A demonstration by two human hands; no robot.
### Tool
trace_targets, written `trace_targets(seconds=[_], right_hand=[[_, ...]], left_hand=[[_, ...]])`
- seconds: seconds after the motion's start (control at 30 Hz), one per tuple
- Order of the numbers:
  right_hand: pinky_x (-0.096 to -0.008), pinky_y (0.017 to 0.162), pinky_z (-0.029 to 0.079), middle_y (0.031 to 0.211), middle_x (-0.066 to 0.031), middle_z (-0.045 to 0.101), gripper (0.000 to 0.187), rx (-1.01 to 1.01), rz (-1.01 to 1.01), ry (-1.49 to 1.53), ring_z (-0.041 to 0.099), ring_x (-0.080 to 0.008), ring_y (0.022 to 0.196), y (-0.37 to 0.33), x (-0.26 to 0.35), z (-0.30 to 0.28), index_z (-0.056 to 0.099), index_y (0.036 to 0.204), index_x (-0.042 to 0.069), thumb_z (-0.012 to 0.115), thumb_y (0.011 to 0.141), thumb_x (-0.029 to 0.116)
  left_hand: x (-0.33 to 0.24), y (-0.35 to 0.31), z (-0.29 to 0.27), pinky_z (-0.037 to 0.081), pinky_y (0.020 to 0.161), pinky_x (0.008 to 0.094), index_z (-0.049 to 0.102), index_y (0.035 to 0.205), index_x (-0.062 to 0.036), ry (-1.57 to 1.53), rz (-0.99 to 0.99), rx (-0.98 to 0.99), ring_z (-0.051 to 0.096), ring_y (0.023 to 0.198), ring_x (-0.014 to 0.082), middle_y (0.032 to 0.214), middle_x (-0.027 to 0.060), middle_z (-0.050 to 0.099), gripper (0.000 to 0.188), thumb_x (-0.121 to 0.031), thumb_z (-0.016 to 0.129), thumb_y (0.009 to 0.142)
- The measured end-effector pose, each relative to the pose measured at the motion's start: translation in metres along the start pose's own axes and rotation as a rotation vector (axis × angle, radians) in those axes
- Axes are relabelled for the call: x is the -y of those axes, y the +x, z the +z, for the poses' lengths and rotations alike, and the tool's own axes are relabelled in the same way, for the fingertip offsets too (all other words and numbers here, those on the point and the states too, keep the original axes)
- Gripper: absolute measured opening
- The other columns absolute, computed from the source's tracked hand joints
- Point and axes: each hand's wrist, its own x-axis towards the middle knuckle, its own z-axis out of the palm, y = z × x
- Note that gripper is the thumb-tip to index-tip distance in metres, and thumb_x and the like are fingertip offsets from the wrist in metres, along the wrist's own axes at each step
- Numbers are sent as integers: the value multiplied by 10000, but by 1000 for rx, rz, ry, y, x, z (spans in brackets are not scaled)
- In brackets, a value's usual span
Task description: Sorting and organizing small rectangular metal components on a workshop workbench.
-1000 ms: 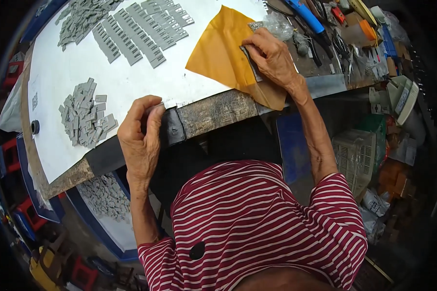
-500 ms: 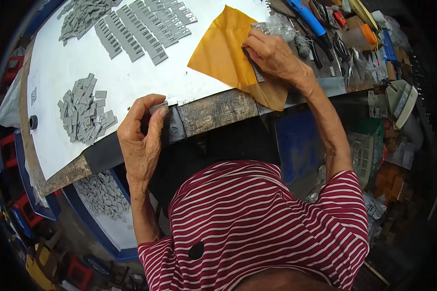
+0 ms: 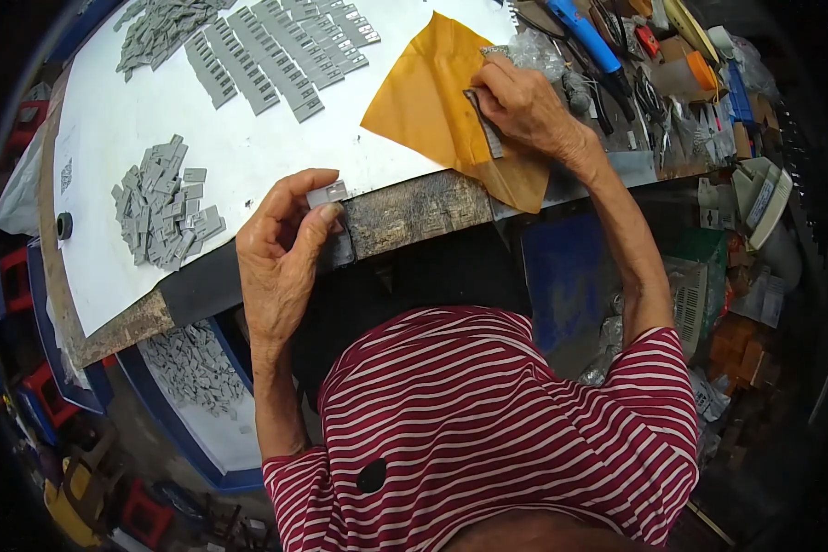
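My left hand [image 3: 281,248] is at the table's front edge. Its thumb and forefinger pinch a small flat grey plate [image 3: 327,192]. On the right, my right hand [image 3: 529,106] is over an orange-yellow cloth [image 3: 419,101], its fingers curled. Just below those fingers a narrow dark-edged grey strip [image 3: 488,127] lies on the cloth. The fingers are at the strip's upper end, and their tips are partly hidden, so I cannot tell what they grip. A loose pile of similar grey plates [image 3: 161,207] lies left of my left hand.
Grey plates in overlapping rows [image 3: 267,64] lie at the back, with another heap [image 3: 170,37] at far left. Pliers, a blue-handled tool [image 3: 587,35] and plastic bags crowd the right side. A blue tray of grey pieces [image 3: 198,373] sits below the table's left edge.
My left hand has moved slightly right and turned, so the plate's flat face shows more. My right hand has shifted a little right, and more of the grey strip shows.
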Motion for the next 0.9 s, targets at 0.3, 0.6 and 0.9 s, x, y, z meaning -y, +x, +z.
trace_targets(seconds=[0.3, 0.6, 0.9], right_hand=[[-157, 444, 322, 611, 13, 495, 103, 56, 829, 1229, 428, -28, 512, 8, 55, -22, 572, 836, -6, 557, 833, 97], [-161, 466, 413, 737, -84, 584, 135, 72, 909, 1772, 514, -56, 553, 24, 100, 0, 558, 853, -54, 554, 838, 80], [-168, 450, 400, 685, -44, 567, 104, 13, 854, 1571, 511, -57, 529, 43, 134, 10, 562, 867, -36, 570, 818, 56]], left_hand=[[5, 7, 11, 465, 671, 181, 558, 1085, 33, -186, -62, 18, 571, 714, 84, 797, 56, 605, 248, -34, 564, 845], [10, 8, 11, 476, 656, 179, 539, 1075, 50, -247, -59, 21, 584, 703, 85, 798, 78, 625, 240, -33, 553, 851], [16, 8, 5, 492, 642, 187, 537, 1045, 51, -319, -49, 4, 594, 688, 92, 792, 84, 629, 217, -18, 560, 841]])
